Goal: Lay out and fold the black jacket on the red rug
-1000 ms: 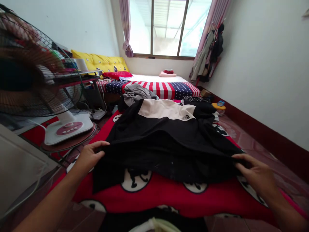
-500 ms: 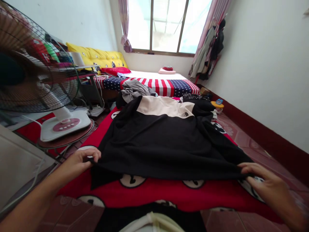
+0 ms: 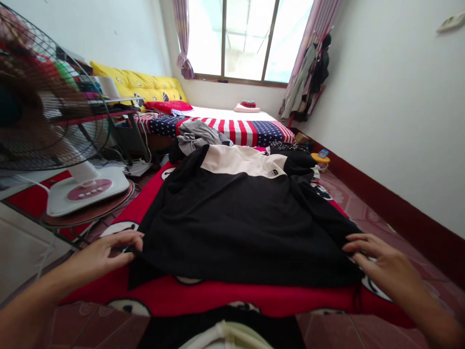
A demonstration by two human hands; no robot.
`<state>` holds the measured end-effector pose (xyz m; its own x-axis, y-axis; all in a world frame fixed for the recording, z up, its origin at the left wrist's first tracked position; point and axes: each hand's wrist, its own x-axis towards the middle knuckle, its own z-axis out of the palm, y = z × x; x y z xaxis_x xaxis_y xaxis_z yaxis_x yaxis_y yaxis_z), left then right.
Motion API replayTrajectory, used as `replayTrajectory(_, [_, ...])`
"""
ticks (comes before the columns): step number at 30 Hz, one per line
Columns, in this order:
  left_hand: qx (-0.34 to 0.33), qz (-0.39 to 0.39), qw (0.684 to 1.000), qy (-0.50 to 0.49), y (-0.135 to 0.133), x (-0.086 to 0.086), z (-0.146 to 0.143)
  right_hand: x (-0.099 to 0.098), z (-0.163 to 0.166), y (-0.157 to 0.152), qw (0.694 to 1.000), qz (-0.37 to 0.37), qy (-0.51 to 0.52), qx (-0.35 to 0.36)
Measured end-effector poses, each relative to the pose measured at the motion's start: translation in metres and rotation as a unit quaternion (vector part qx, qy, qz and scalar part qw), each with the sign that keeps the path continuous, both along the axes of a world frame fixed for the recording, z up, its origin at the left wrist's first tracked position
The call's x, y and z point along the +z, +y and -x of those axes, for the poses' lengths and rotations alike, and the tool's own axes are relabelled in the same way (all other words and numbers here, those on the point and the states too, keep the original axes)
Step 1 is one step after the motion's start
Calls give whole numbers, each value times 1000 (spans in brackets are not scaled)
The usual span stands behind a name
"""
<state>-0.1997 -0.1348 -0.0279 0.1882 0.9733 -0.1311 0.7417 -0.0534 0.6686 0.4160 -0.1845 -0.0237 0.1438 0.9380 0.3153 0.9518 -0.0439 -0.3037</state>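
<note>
A black long-sleeved sweatshirt (image 3: 232, 218) with a cream upper panel and a small black logo lies spread on a red blanket (image 3: 203, 296) with round white prints. Its hem is towards me. At the left hem corner, my left hand (image 3: 118, 249) has its thumb and fingers apart, fingertips at the fabric's edge. On the opposite side, my right hand (image 3: 379, 259) is open, with its fingertips beside the right sleeve and the thumb separate. The hem rests low on the blanket between both hands.
A fan (image 3: 87, 189) stands on a round stool (image 3: 94, 208) at the left. Beyond the sweatshirt are a grey crumpled garment (image 3: 199, 135), dark clothes (image 3: 292, 157) and a bed (image 3: 214, 114). A yellow stool (image 3: 320, 158) is near the right wall.
The raised hem has come down onto the blanket, covering more of its prints. My right hand has let go of the hem and moved up and left; my left fingers have loosened.
</note>
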Motion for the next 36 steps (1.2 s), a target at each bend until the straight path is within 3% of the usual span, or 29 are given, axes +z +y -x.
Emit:
replayTrajectory(2, [34,38,998,-48,6,1,-1,5,20,16,998,-32,42,34])
replayTrajectory(5, [142,72,982,-102,19,1,-11,8,52,43,988,-25,105,109])
replayTrajectory(7, [169,69,976,-116,28,1,-21,4,67,58,981,-16,114,159])
replayTrajectory(9, [147,42,981,-120,35,-1,-30,-3,71,69,975,3,91,203])
replayTrajectory(11, [113,7,989,-91,40,-2,-35,-9,65,76,979,38,33,198])
replayTrajectory(15, [76,-73,992,66,54,5,-38,-3,57,89,979,123,-149,58])
replayTrajectory(17, [60,-130,984,106,66,16,-49,9,72,98,968,141,-206,38])
replayTrajectory(19, [19,-176,980,87,82,28,-73,20,102,111,969,114,-206,75])
replayTrajectory(22, [-93,-180,979,11,115,36,-127,29,160,133,977,29,-129,168])
replayTrajectory(25, [-167,-181,969,12,156,23,-171,20,203,155,966,-40,-37,253])
replayTrajectory(28, [-146,-164,965,143,199,-2,-179,-7,199,175,953,-35,-11,301])
replayTrajectory(30, [-102,-154,961,205,221,-18,-166,-30,170,184,968,23,-37,247])
replayTrajectory(33, [-50,-156,958,235,240,-31,-147,-55,120,190,987,86,-96,93])
replayTrajectory(36, [-18,-165,952,256,242,-32,-153,-53,108,192,981,126,-147,24])
